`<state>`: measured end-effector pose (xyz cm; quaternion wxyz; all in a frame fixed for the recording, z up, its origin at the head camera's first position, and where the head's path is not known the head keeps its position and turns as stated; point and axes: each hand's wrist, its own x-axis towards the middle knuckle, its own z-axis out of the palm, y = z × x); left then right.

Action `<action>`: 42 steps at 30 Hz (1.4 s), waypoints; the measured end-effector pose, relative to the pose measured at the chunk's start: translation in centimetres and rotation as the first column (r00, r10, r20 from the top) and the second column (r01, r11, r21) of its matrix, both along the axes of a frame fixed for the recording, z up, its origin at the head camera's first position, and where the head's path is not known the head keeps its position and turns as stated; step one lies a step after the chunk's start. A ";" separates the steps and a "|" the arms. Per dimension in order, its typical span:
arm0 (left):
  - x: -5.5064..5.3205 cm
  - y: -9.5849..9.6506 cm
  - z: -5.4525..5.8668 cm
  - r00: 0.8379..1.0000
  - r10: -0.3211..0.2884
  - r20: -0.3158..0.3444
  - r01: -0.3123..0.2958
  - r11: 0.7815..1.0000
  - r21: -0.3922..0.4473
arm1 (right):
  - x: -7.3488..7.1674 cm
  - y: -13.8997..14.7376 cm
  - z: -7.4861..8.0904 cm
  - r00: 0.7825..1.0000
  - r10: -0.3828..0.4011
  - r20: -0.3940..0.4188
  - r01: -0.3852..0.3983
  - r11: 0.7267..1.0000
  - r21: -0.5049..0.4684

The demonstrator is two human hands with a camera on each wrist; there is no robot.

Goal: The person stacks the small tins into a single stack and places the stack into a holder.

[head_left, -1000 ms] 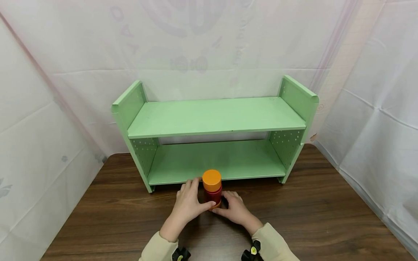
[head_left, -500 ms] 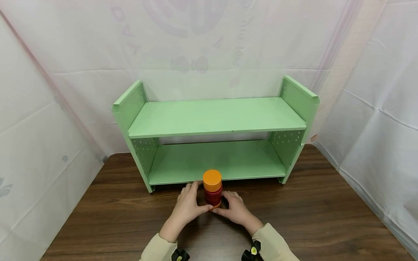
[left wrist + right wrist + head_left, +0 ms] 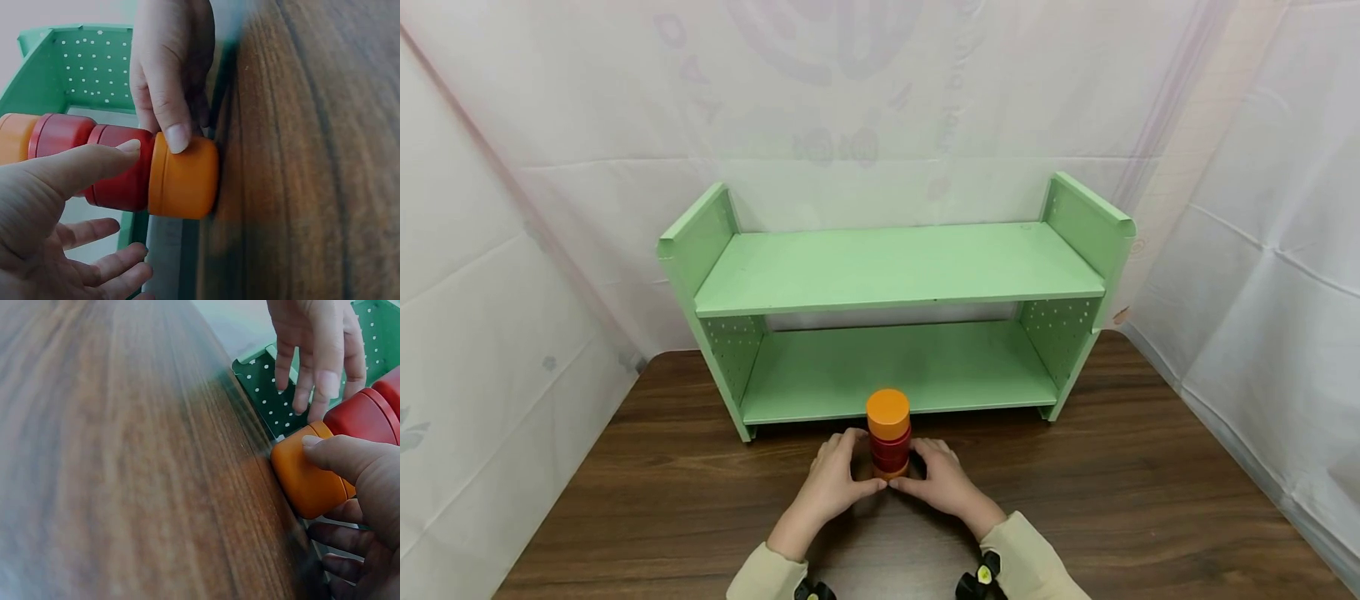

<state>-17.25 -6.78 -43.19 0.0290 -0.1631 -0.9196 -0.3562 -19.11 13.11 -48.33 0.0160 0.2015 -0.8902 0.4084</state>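
Observation:
Several small round canisters stand stacked upright on the table, close before the shelf. The top orange canister (image 3: 888, 410) sits over two red canisters (image 3: 890, 450), with another orange canister (image 3: 190, 178) at the bottom. My right hand (image 3: 946, 485) holds the bottom canister, its thumb (image 3: 328, 450) pressed on the near side and its fingers around the far side. On the stack's left is my left hand (image 3: 829, 483), fingers spread apart. Its thumb (image 3: 94, 164) lies across the red canisters in the left wrist view, while the other fingers (image 3: 115, 265) are loosely extended.
A green two-tier shelf (image 3: 895, 262) with perforated side panels stands behind the stack on the dark wooden table (image 3: 1112, 500). White printed sheeting (image 3: 887, 100) hangs behind it and along both sides.
My left hand has slid down along the stack, its fingertips and thumb now lower and more of the red canisters showing. The right hand and the stack stay in place.

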 end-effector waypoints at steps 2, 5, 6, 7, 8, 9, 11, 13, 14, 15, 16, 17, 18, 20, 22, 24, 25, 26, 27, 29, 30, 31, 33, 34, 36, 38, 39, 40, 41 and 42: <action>0.0 0.0 -0.1 1.000 0.002 0.005 -0.002 1.000 0.002 | 0.0 0.0 0.0 1.000 0.000 -0.007 0.000 1.000 0.000; 0.1 0.0 -0.2 1.000 0.002 0.012 -0.002 1.000 0.012 | -0.1 0.1 -0.1 1.000 0.001 -0.024 -0.001 1.000 0.010; 0.0 0.0 -0.3 1.000 0.003 0.016 -0.003 1.000 0.015 | -0.1 0.1 -0.1 1.000 0.000 -0.025 0.000 1.000 0.011; 0.1 0.0 -0.4 1.000 0.003 0.021 -0.004 1.000 0.018 | -0.1 0.1 -0.1 1.000 0.000 -0.026 0.000 1.000 0.012; 0.1 0.0 -0.4 1.000 0.003 0.024 -0.003 1.000 0.020 | -0.2 0.1 -0.1 1.000 0.000 -0.025 0.000 1.000 0.012; 0.1 0.0 -0.5 1.000 0.003 0.028 -0.003 1.000 0.021 | -0.2 0.1 -0.1 1.000 0.000 -0.025 0.000 1.000 0.012; 0.0 0.0 -0.7 0.999 0.003 0.034 -0.004 1.000 0.023 | -0.2 0.1 -0.2 1.000 -0.002 -0.018 0.002 1.000 0.010; 0.0 0.0 -0.8 0.999 0.001 0.034 -0.002 1.000 0.023 | -0.2 0.1 -0.2 1.000 -0.003 -0.016 0.003 1.000 0.010; 0.0 0.1 -0.9 0.999 -0.001 0.032 0.000 1.000 0.024 | -0.3 0.2 -0.2 1.000 -0.002 -0.014 0.002 1.000 0.010; 0.0 0.0 -1.0 1.000 -0.003 0.030 0.003 1.000 0.024 | -0.3 0.2 -0.2 1.000 -0.002 -0.012 0.002 1.000 0.010; -0.1 0.0 -1.1 1.000 -0.006 0.030 0.005 1.000 0.027 | -0.3 0.2 -0.3 1.000 -0.002 -0.011 0.003 1.000 0.010; -0.1 0.0 -1.2 0.999 -0.010 0.031 0.009 0.999 0.030 | -0.3 0.2 -0.3 1.000 -0.003 -0.011 0.003 1.000 0.008; -0.1 0.0 -1.4 0.999 -0.014 0.031 0.013 0.999 0.034 | -0.3 0.2 -0.3 1.000 -0.003 -0.009 0.003 1.000 0.008; -0.1 -0.1 -1.5 0.999 -0.023 0.034 0.022 0.999 0.045 | -0.3 0.2 -0.4 1.000 -0.002 -0.010 0.002 1.000 0.008; -0.1 -0.1 -1.6 0.999 -0.031 0.037 0.029 0.998 0.054 | -0.2 0.2 -0.3 1.000 0.000 -0.011 0.000 1.000 0.005; -0.1 -0.1 -1.7 0.999 -0.038 0.037 0.036 0.997 0.062 | -0.2 0.1 -0.3 1.000 0.000 -0.010 0.000 1.000 0.001; -0.1 -0.2 -1.7 0.998 -0.042 0.038 0.039 0.997 0.065 | -0.2 0.1 -0.3 1.000 0.000 -0.010 0.000 1.000 -0.002; -0.2 -0.2 -1.7 0.998 -0.045 0.036 0.042 0.997 0.066 | -0.2 0.1 -0.2 1.000 0.001 -0.009 -0.001 1.000 -0.003; -0.2 -0.2 -1.7 0.998 -0.049 0.034 0.046 0.997 0.069 | -0.1 0.1 -0.2 1.000 0.001 -0.009 -0.001 1.000 -0.004; -0.2 -0.2 -1.8 0.998 -0.057 0.030 0.054 0.995 0.078 | -0.1 0.1 -0.2 1.000 0.001 -0.011 -0.001 1.000 -0.003; -0.2 -0.2 -1.8 0.998 -0.061 0.028 0.059 0.995 0.083 | -0.1 0.0 -0.2 1.000 0.001 -0.012 -0.001 1.000 -0.004; -0.3 -0.2 -1.9 0.997 -0.066 0.026 0.063 0.994 0.088 | -0.1 0.0 -0.2 1.000 0.001 -0.013 -0.001 1.000 -0.004; -0.4 -0.3 -1.9 0.997 -0.075 0.023 0.072 0.992 0.099 | -0.1 0.0 -0.2 1.000 0.000 -0.013 0.000 1.000 -0.002; -0.4 -0.3 -2.0 0.997 -0.078 0.021 0.076 0.992 0.103 | -0.1 0.0 -0.2 1.000 0.000 -0.012 0.000 1.000 -0.002; -0.5 -0.3 -2.1 0.996 -0.083 0.023 0.080 0.991 0.109 | -0.1 0.0 -0.2 1.000 0.002 -0.006 -0.002 1.000 -0.001; -0.7 -0.3 -2.2 0.996 -0.090 0.023 0.087 0.989 0.120 | -0.1 0.1 -0.2 1.000 0.006 -0.001 -0.006 1.000 -0.002; -0.7 -0.3 -2.2 0.995 -0.094 0.024 0.090 0.988 0.126 | -0.1 0.1 -0.2 1.000 0.008 0.001 -0.008 1.000 -0.004; -0.7 -0.3 -2.2 0.995 -0.097 0.026 0.093 0.987 0.131 | -0.2 0.1 -0.2 1.000 0.010 0.003 -0.010 1.000 -0.005; -0.8 -0.3 -2.2 0.994 -0.101 0.028 0.096 0.986 0.139 | -0.2 0.1 -0.2 1.000 0.013 0.004 -0.012 1.000 -0.009; -0.8 -0.3 -2.3 0.994 -0.105 0.030 0.100 0.984 0.148 | -0.2 0.1 -0.2 1.000 0.014 0.004 -0.014 1.000 -0.011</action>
